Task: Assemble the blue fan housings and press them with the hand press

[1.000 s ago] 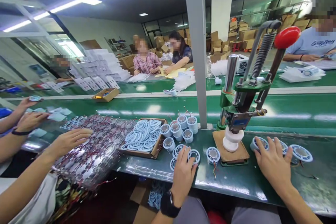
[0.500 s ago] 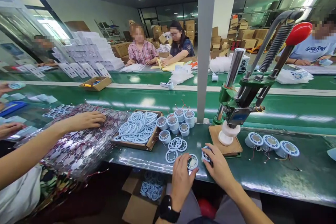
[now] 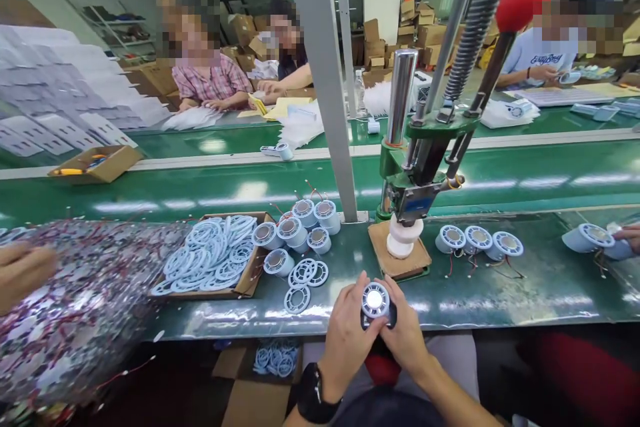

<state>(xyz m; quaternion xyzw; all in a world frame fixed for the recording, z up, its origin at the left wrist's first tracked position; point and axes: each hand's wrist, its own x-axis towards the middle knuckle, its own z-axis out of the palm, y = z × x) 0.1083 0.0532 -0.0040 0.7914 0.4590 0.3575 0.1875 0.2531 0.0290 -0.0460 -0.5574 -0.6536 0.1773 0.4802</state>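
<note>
In front of me, both my left hand [image 3: 351, 313] and my right hand [image 3: 404, 327] close round a light-blue round housing [image 3: 375, 300]. Its top is a slotted ring with a bright disc in the middle; the fingers cover its sides. Beyond my hands stands a hand press [image 3: 420, 173] with a red knob, its white pressing head [image 3: 404, 237] over a cardboard-covered base [image 3: 377, 253]. Loose slotted rings [image 3: 297, 299] lie to the left of my left hand. Several similar housings [image 3: 293, 232] with thin wires are grouped behind those rings.
A box of blue rings [image 3: 257, 273] sits left, beside a plastic-covered heap of wired discs [image 3: 95, 307]. A co-worker's hand [image 3: 25, 273] is over that heap. Three housings [image 3: 479, 239] stand right of the press; another person's hand [image 3: 630, 235] is at far right. A grey post [image 3: 320, 80] rises behind.
My hands have come together round one housing at the table's front edge; before, they were apart, each at a separate round piece. The view has shifted right. A hand with housings appears at far right.
</note>
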